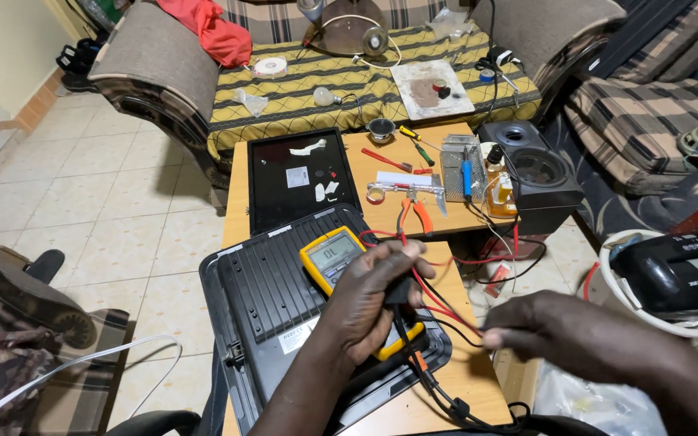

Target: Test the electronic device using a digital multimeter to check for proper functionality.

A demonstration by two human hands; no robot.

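Wires and a meter fill the middle of the head view. The left hand [369, 303] is closed around a black probe and its leads just over the yellow multimeter [341, 270], which lies on the ribbed back of a dark grey housing [264, 311] on the wooden bench [462, 379]. The right hand [563, 331] pinches the red lead [446, 311] between thumb and fingertips, drawing it out to the side, clear of the meter. The meter's screen is lit, so the step in hand looks like sorting out the test leads ahead of a measurement rather than probing anything: no tip can be seen touching a contact. The next move would call for freeing the red lead from the black ones without dragging the meter off the housing, then bringing both tips to bear steadily. Farther up the bench lie orange-handled pliers [418, 214], screwdrivers, a blue-handled soldering iron [467, 173] and a black panel [300, 182]; a speaker box [539, 173] stands just beside.
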